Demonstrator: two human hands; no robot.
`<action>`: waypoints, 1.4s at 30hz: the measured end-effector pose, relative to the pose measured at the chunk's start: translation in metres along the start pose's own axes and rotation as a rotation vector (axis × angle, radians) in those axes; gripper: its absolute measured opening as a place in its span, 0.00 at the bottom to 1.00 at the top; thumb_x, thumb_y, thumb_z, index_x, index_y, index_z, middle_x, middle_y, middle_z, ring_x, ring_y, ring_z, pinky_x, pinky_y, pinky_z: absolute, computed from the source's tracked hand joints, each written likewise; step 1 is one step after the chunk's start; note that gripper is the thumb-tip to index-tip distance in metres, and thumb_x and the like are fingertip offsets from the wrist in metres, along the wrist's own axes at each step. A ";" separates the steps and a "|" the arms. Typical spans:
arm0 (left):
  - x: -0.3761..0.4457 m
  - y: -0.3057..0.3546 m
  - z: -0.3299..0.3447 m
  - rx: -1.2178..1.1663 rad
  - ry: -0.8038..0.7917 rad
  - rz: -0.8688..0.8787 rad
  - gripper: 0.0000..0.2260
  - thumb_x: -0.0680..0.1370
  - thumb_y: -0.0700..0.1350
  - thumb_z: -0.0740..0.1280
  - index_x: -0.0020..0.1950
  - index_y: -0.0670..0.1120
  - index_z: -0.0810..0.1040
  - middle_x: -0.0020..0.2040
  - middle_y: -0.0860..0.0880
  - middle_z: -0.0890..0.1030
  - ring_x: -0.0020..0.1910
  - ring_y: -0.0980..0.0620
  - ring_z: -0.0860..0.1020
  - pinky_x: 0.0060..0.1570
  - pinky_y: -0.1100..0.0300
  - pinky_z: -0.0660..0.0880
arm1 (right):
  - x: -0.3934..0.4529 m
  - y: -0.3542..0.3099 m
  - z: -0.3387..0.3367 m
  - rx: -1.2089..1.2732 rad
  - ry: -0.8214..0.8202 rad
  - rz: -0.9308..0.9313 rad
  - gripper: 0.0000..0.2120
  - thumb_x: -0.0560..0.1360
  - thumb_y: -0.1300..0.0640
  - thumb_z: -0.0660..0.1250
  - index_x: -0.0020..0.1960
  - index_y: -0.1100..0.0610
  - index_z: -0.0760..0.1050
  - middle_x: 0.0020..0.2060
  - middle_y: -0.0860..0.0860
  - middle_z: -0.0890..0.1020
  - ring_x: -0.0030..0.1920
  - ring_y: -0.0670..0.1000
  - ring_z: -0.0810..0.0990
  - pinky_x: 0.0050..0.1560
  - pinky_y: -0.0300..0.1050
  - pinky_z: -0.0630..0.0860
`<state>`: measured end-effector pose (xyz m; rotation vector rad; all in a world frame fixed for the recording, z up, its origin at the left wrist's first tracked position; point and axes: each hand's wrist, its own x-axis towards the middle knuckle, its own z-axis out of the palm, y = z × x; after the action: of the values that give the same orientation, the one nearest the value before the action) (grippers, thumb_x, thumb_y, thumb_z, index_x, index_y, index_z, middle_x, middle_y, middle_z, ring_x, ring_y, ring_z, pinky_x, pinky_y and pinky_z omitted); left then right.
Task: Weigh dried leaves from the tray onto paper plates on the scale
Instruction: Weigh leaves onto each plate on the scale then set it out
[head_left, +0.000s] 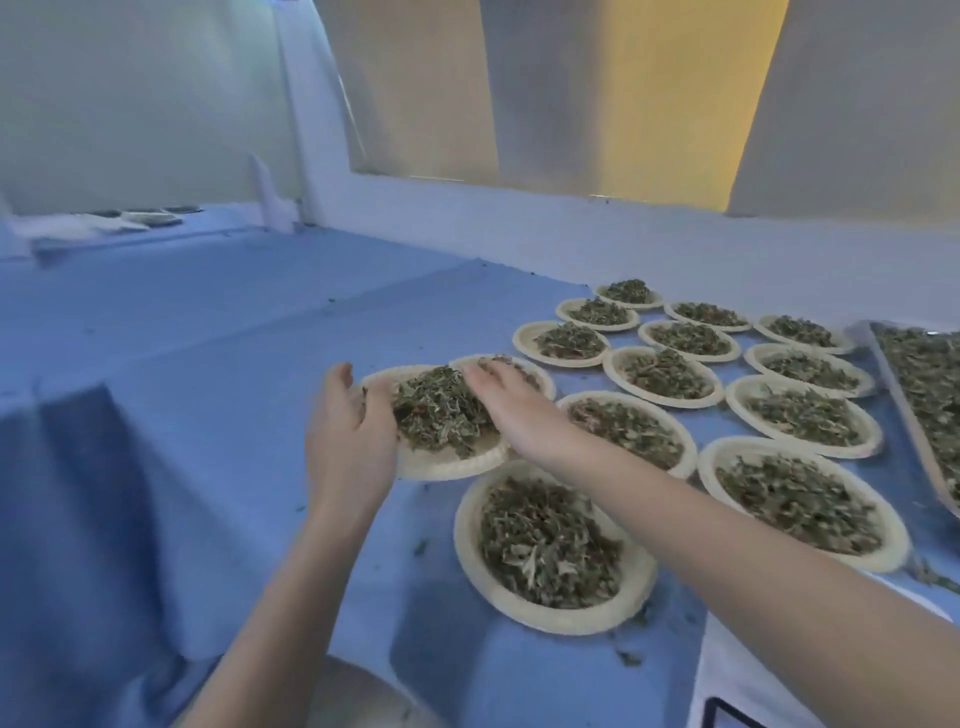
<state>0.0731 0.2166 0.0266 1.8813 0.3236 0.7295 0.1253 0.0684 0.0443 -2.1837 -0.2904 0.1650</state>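
A paper plate (441, 465) heaped with dried leaves (441, 410) lies on the blue table, its far rim overlapping a second plate (540, 376). My left hand (348, 431) cups the plate's left side, fingers against the leaves and thumb raised. My right hand (511, 410) lies flat along the right side of the heap with its fingers straight. A metal tray (883, 348) of loose dried leaves shows at the right edge. No scale can be made out with certainty.
Several filled paper plates (550, 545) stand in rows to the right, out to the tray. A rounded metal object (358, 691) and a white object with a black corner (737, 691) sit at the bottom. Blue tabletop (208, 332) stretches left and back to a white wall.
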 end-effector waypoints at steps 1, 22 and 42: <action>0.005 -0.011 -0.003 -0.005 0.015 -0.023 0.20 0.81 0.49 0.57 0.72 0.45 0.65 0.71 0.48 0.69 0.69 0.49 0.66 0.64 0.60 0.60 | 0.008 0.000 0.011 -0.020 -0.016 -0.006 0.35 0.77 0.32 0.48 0.77 0.50 0.53 0.76 0.48 0.57 0.75 0.52 0.57 0.70 0.50 0.56; 0.017 -0.053 0.015 0.241 -0.045 0.049 0.22 0.82 0.48 0.55 0.74 0.39 0.60 0.73 0.43 0.65 0.73 0.46 0.60 0.69 0.55 0.56 | 0.028 0.024 0.039 -0.588 0.004 -0.134 0.34 0.79 0.36 0.40 0.78 0.53 0.48 0.77 0.49 0.54 0.77 0.50 0.45 0.74 0.56 0.37; -0.162 0.190 0.171 -0.237 -0.719 0.636 0.16 0.83 0.42 0.52 0.67 0.44 0.71 0.64 0.46 0.75 0.63 0.49 0.72 0.56 0.63 0.65 | -0.185 0.044 -0.210 -0.629 0.601 0.241 0.24 0.82 0.50 0.48 0.77 0.54 0.53 0.73 0.53 0.64 0.73 0.52 0.61 0.72 0.55 0.57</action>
<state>0.0334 -0.0749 0.0967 1.8803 -0.8107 0.4152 0.0003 -0.1690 0.1341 -2.7516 0.3064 -0.5123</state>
